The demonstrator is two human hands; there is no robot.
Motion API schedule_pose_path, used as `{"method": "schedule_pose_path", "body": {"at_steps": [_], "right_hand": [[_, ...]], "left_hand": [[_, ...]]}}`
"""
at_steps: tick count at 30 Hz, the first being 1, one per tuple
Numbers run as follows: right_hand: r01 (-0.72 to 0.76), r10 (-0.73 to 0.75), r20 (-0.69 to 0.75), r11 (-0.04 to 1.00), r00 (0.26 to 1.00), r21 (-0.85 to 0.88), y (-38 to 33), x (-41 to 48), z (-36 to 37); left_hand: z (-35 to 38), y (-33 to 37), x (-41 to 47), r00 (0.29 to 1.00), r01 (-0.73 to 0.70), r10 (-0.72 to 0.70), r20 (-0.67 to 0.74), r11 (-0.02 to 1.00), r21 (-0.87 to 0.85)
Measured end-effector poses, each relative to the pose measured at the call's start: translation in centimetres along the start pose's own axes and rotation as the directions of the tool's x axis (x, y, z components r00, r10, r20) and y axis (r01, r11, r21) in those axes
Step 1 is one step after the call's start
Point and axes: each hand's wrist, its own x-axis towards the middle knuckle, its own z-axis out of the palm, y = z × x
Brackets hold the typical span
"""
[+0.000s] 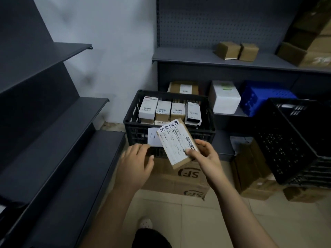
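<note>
Step, I judge: label check. Right hand (pixel 206 156) grip holding parcel (pixel 176 144) by lower corner, at 6 o'clock of black crate (pixel 129 122). White slip (pixel 153 138) at parcel's 9 o'clock. Left hand (pixel 135 161) at slip's lower edge, blurred; cannot tell its grip. Next likely needs steady hold, then sorting spot.

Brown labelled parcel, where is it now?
Head view, centre: the right hand grips the brown labelled parcel before the black plastic crate, above the brown SF cardboard carton.

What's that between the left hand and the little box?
A white paper slip, by the left hand and partly behind the box; head view.
</note>
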Motion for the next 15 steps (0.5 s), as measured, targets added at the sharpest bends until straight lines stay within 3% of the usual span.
{"method": "schedule_pose_path", "body": {"at_steps": [4, 8, 12, 15], "right_hand": [[-0.005, 0.006, -0.016, 1.000, 1.000, 0.015, -1.4, 8.6, 2.3], [-0.052, 0.052, 0.003, 0.998, 0.999, -0.024, -2.9, 15.4, 4.5], [-0.119, 0.119, -0.023, 0.993, 0.993, 0.002, -3.2, 21.2, 6.1], [-0.178, 0.181, -0.098, 0.983, 0.978, 0.046, -2.3, 25.1, 6.8]], "left_hand": [[3.5, -3.1, 8.9, 0.998, 0.064, -0.059, 0.028, 0.968, -0.242], [5.8, -5.7, 16.6, 0.980, 0.141, -0.054, 0.193, 0.870, -0.472], [8.7, -7.5, 21.9, 0.927, 0.332, -0.138, 0.348, 0.731, -0.597], [11.0, -8.3, 24.1, 0.900, 0.411, -0.203, 0.386, 0.693, -0.592]]}}
